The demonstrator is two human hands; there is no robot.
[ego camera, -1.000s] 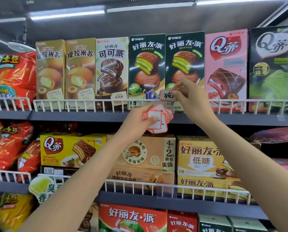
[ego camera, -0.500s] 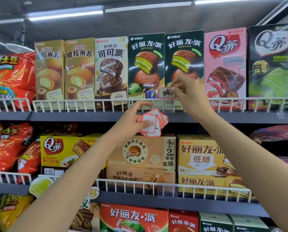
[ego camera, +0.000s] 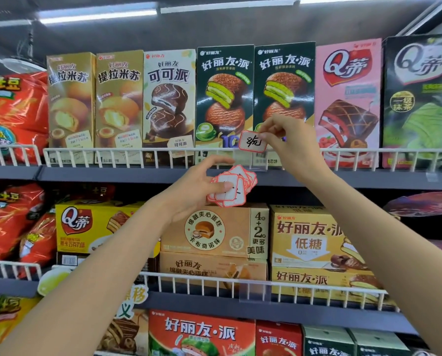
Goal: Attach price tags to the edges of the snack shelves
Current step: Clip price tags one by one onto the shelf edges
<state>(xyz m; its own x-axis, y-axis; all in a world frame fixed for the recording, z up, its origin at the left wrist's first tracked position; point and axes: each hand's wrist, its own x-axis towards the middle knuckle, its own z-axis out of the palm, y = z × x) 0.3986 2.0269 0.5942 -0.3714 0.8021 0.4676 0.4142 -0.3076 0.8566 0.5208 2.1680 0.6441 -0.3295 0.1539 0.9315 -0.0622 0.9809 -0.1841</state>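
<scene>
While both bare forearms reach up from the lower corners toward the top shelf, the right hand [ego camera: 290, 142] pinches a single price tag [ego camera: 253, 141] by its right edge between thumb and curled fingers; the tag is white with a red border and dark handwriting, and it is held face-out just above the white wire rail [ego camera: 143, 150], in front of the seam between the two dark green pie boxes [ego camera: 283, 98]. A clear plastic holder [ego camera: 250, 161] hangs on the rail directly below the tag; whether the tag touches it I cannot tell. The left hand [ego camera: 196, 187] sits lower, level with the grey shelf edge [ego camera: 112, 174]; its thumb presses across the face of a fanned stack of price tags [ego camera: 231, 187] while the fingers curl behind them.

On the top shelf stand upright cartons side by side behind the rail: two gold boxes [ego camera: 94, 98], a white cocoa pie box [ego camera: 169, 98], the green pair, a pink box [ego camera: 348, 98] and a dark matcha box [ego camera: 420, 98]; red snack bags [ego camera: 14, 111] fill the far left. The shelf below carries a yellow carton [ego camera: 86, 227], stacked tan cartons [ego camera: 214, 237] and yellow low-sugar cartons [ego camera: 309, 242] behind a second wire rail [ego camera: 214, 281]; more boxes show on the lowest tier. Fluorescent tube lights [ego camera: 99, 15] run across the grey ceiling.
</scene>
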